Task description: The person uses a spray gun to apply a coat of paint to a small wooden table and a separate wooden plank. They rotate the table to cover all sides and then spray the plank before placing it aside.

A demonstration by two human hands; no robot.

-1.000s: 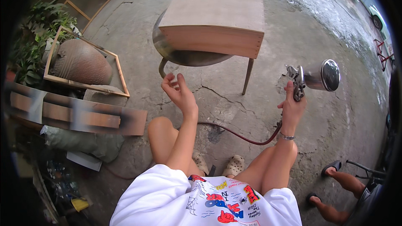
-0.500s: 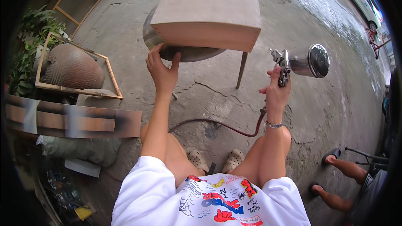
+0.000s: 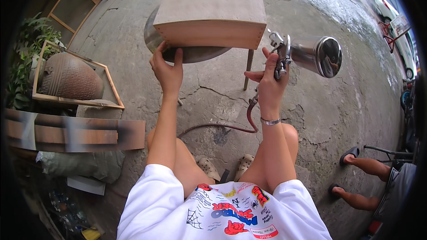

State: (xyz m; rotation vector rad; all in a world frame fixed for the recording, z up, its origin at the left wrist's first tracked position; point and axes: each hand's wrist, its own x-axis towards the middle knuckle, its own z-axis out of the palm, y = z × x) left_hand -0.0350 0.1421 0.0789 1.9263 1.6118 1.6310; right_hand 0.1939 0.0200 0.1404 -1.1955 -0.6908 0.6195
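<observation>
A light plywood box (image 3: 212, 0) with nail heads along its edges rests on a round, dull metal stool top (image 3: 200, 55) on slim legs. My left hand (image 3: 167, 72) is at the box's near left lower corner, its thumb and fingers apart, the fingertips at the box's lower edge and the stool rim. In my right hand (image 3: 272, 76) is a spray gun (image 3: 284, 55) with a shiny metal cup (image 3: 313, 56), held just right of the box. Some right fingers stretch out toward the left. A dark red hose (image 3: 251, 118) runs down from the gun's handle.
A painted plank (image 3: 75, 131) lies at the left, near a wooden frame (image 3: 116, 90) around a big clay pot (image 3: 73, 78). Another person's legs (image 3: 362, 175) show at the lower right. The concrete floor (image 3: 213, 106) is cracked; a white car (image 3: 402, 53) stands far right.
The view has swung slightly, so most things sit further left. My right hand has brought the spray gun a little up and nearer the box. The left hand stays by the box's corner.
</observation>
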